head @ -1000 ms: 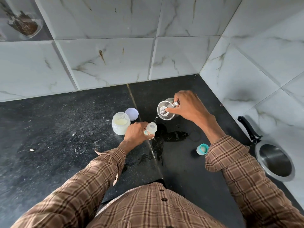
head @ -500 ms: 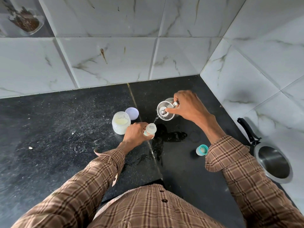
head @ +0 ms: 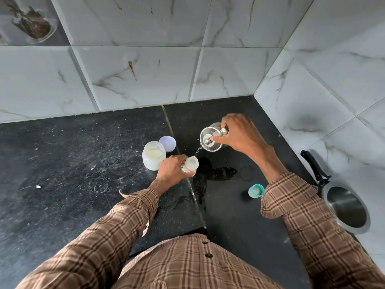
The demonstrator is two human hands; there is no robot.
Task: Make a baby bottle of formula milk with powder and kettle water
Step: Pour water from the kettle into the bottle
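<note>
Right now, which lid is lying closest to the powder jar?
The pale purple lid, lying right behind the powder jar. The teal bottle cap sits far off by the right sleeve.

This is a home kitchen, seen at an inner corner. A dark speckled stone table [head: 62,174] runs wall to wall, and white marble-look wall tiles [head: 145,76] rise behind it at 12 o'clock and along the side at 3 o'clock. At 4 o'clock a steel saucepan [head: 345,209] with a black handle sits by the wall. Near the centre stand a small steel kettle [head: 210,140], an open jar of pale powder [head: 153,155] and its lid [head: 167,143]. At 10 o'clock a glass jar [head: 33,24] holds something dark.
</note>
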